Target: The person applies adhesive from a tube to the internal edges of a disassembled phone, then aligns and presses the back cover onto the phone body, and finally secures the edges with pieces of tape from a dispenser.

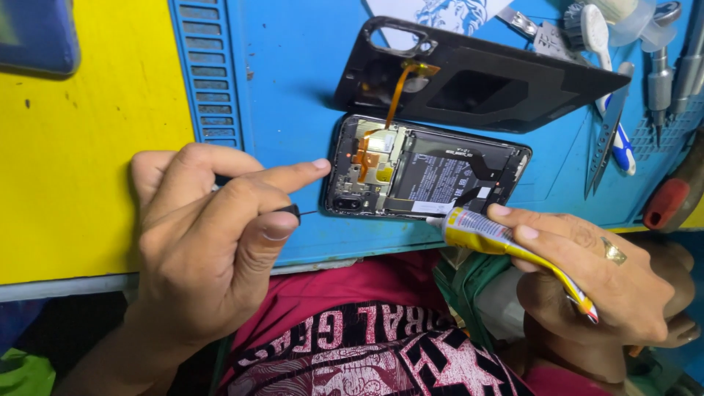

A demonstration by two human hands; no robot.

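Note:
An opened phone (425, 170) lies on a blue mat (286, 95), its battery and circuit board exposed. Its black back cover (477, 81) rests just behind it, joined by an orange flex cable (398, 92). My left hand (209, 242) grips a small black tool with a thin needle tip (293, 213) pointing at the phone's left edge; the index finger touches that edge. My right hand (594, 271) squeezes a yellow glue tube (499, 238), whose nozzle meets the phone's near edge.
Tweezers (605, 139), a white brush (598, 37), metal screwdrivers (660, 81) and a red-handled tool (666, 204) lie at the right on the mat. A yellow surface (81, 161) spreads to the left. The table's front edge runs just below the phone.

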